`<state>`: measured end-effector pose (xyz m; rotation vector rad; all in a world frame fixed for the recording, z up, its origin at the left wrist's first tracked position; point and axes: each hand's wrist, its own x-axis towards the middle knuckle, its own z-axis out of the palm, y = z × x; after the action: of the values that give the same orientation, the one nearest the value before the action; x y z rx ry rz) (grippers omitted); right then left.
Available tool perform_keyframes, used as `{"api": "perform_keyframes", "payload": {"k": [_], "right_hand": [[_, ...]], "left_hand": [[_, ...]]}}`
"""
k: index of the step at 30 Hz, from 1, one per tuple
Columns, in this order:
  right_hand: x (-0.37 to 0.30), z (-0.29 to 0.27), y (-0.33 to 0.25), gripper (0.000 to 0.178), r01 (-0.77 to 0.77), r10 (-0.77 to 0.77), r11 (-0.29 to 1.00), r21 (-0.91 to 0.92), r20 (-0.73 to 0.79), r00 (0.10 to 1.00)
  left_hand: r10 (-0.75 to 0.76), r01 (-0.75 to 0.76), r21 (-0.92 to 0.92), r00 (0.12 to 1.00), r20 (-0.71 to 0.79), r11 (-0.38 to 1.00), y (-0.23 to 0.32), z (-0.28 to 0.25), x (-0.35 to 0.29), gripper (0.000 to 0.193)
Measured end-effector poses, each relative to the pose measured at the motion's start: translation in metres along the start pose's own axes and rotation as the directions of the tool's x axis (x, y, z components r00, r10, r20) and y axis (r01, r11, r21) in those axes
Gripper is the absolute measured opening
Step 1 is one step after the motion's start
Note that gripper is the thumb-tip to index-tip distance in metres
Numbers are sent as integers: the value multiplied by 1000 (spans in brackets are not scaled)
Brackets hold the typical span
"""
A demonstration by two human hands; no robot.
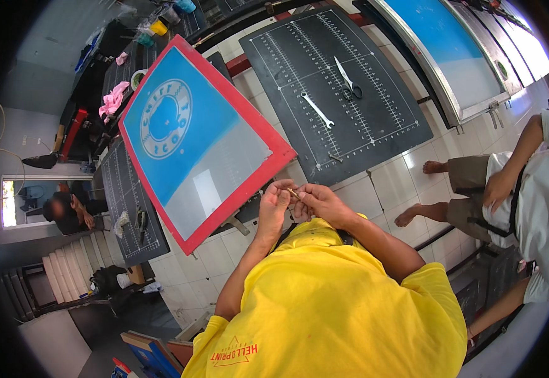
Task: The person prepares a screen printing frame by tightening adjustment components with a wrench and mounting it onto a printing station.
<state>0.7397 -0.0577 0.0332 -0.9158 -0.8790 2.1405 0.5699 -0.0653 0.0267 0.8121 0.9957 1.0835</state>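
Note:
In front of my yellow shirt, my left hand [276, 200] and my right hand [323, 203] meet with fingers bent. Pinched between their fingertips is a small brass-coloured metal piece [293, 193]; its exact kind is too small to make out. Just beyond, to the left, a red-framed printing screen [227, 135] with a blue coating and a round design sits tilted. Ahead lies a black platen [274, 66] with white ruler marks. On it rest a wrench [317, 110], black-handled scissors [348, 78] and a small bolt-like metal part [335, 157].
Another blue-coated screen in a metal frame [454, 69] stands at the far right. A person in a light shirt [520, 183] is close on my right. Another person [69, 208] sits at the far left. A second platen [126, 201] and pink cloth [114, 99] lie beyond the red screen.

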Motion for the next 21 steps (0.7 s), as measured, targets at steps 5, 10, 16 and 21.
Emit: {"api": "perform_keyframes", "payload": {"k": [5,10,16,21], "right_hand": [[3,-3,5,22,29,-31,997,75,29,999],[2,-1,3,21,74,-73,997,-34,5,997],[4,-4,1,21,53,-58,997,-62,-88,994],[-7,2,-28,15,-43,-41,933,-357,-224,974]], "left_hand": [[-49,49,5,997,-64,999,-4,-7,4,38],[-15,16,63,1000,-22,998,-4,-3,4,33],[-77,74,127,997,24,989,-2,-3,1,24],[-48,54,101,997,-55,993,-6,-8,3,20]]}}
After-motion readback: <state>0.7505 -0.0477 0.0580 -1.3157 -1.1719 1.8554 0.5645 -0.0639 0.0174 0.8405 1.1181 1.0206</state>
